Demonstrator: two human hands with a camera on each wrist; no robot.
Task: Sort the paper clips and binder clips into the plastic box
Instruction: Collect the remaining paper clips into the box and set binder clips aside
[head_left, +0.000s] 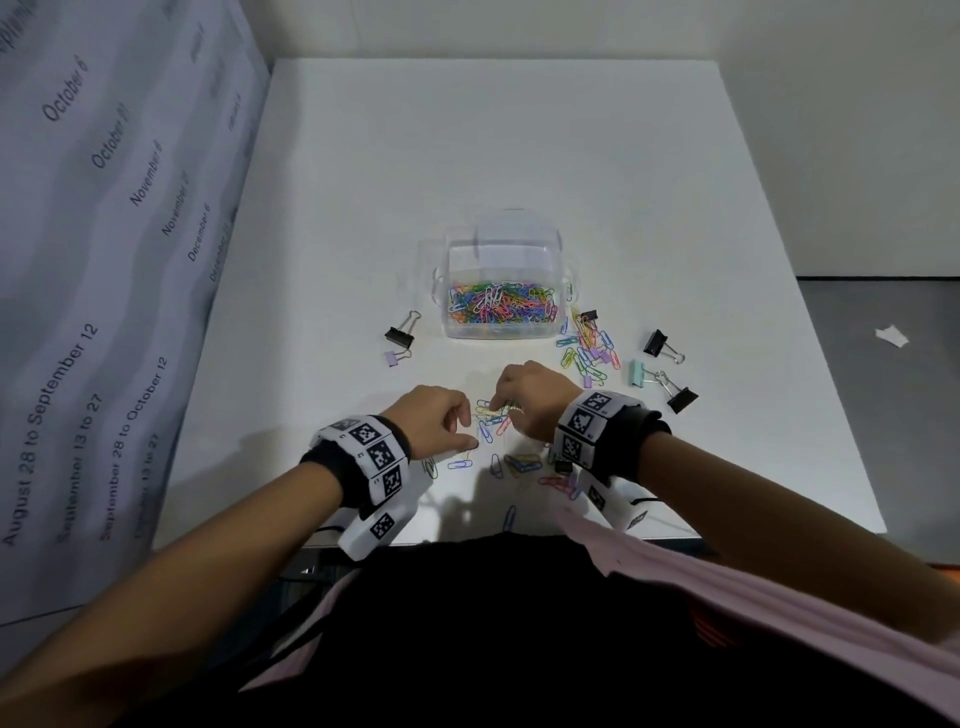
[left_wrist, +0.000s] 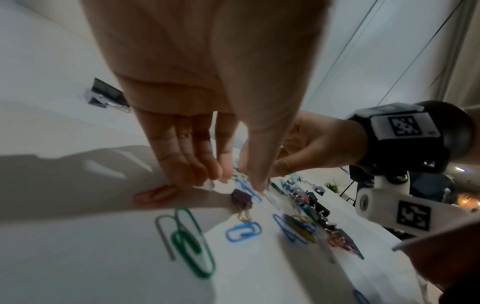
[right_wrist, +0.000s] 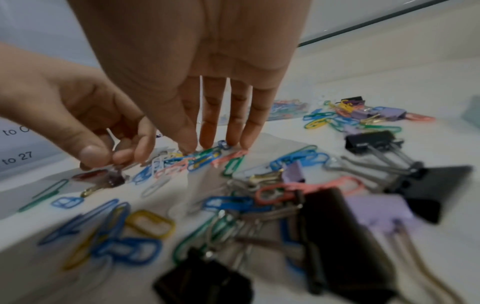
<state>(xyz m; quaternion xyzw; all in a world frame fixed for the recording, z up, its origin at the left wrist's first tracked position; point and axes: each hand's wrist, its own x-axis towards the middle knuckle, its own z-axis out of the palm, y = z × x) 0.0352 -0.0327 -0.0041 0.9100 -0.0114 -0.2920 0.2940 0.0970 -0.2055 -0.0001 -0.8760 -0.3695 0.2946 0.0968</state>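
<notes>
Both hands are seen low-centre of the head view, over a loose scatter of coloured paper clips (head_left: 493, 415) on the white counter (head_left: 519, 156). The left hand (head_left: 441, 418) has fingers curled down w/ tips together at the clips; whether a clip is actually pinched can't be told (blur). The right hand (head_left: 530, 397) has fingers extended straight down, tips touching the clips, nothing gripped. The clear plastic box (head_left: 501, 283) is set at frame centre, just above the hands, paper clips already piled inside. More paper clips are strewn right of the box. Binder clips lie outside it: black + lilac at left (head_left: 400, 338), black + mint at right (head_left: 655, 343).
</notes>
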